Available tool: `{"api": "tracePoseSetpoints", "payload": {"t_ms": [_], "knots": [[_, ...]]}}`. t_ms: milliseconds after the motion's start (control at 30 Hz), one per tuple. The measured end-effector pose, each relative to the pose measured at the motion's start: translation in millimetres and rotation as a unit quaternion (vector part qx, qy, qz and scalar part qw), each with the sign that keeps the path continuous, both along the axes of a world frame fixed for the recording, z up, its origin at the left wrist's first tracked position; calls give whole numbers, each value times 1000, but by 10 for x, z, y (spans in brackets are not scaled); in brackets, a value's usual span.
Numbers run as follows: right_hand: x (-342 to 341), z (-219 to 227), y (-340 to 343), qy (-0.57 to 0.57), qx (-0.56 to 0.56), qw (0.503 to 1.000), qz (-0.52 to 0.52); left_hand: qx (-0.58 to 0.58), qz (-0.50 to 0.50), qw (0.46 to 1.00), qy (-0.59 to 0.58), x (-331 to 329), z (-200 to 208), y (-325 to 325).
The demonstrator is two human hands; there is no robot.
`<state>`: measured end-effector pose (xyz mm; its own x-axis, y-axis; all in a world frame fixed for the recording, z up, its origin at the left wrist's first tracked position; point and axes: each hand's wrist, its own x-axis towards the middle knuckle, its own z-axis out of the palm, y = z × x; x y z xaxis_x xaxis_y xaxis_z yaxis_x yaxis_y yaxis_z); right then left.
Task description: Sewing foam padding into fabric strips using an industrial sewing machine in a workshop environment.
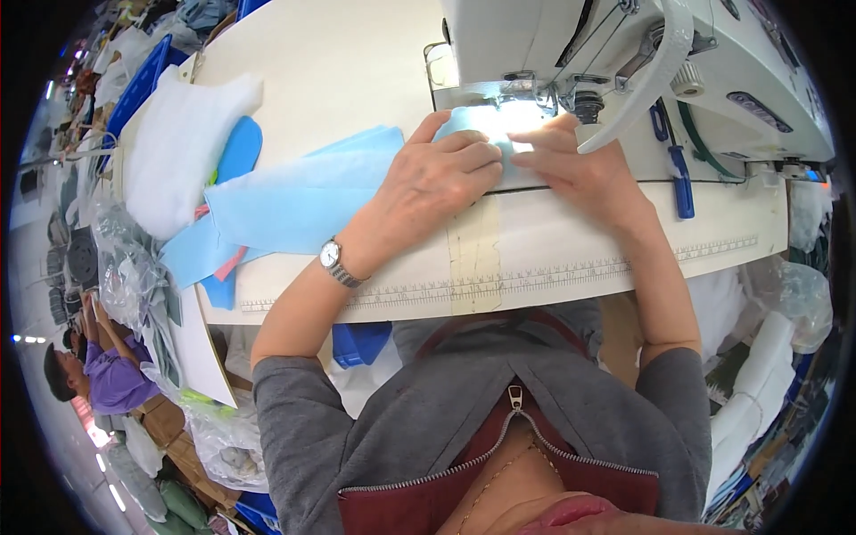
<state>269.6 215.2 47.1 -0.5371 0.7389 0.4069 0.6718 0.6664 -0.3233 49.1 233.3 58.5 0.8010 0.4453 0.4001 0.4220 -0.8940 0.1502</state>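
Cream sewing table [357, 71], white sewing machine [624, 53] at far right. Left hand [437, 178] and right hand [571, 160] lie flat, fingers extended, pressing light blue fabric [294, 201] under the needle area; its tail trails left. Risk: fingertips sit very near the needle; fabric slip could skew the seam.

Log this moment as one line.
left hand flat on light blue fabric strip | right hand pressing it | white sewing machine
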Motion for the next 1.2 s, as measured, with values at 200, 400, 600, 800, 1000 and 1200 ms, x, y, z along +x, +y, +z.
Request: {"api": "tracePoseSetpoints", "payload": {"t_ms": [200,400,600,800,1000,1200], "knots": [[-63,-3,-83,-17,11,1000,17,-21,-1,1000,3,-17,28,3],[-59,16,-87,-27,11,1000,11,-45,0,999,-7,-33,8,3],[-37,-21,-67,-26,7,1000,10,-44,-6,999,-1,-29,6,33],[-47,-66,-35,-77,1,997,-27,-22,5,1000,-14,-32,-42,143],[-67,-142,14,-88,-13,993,-82,-35,20,999,-4,-30,-76,318],[-32,-143,29,-56,14,994,-91,-30,32,999,11,-19,-63,504]]}}
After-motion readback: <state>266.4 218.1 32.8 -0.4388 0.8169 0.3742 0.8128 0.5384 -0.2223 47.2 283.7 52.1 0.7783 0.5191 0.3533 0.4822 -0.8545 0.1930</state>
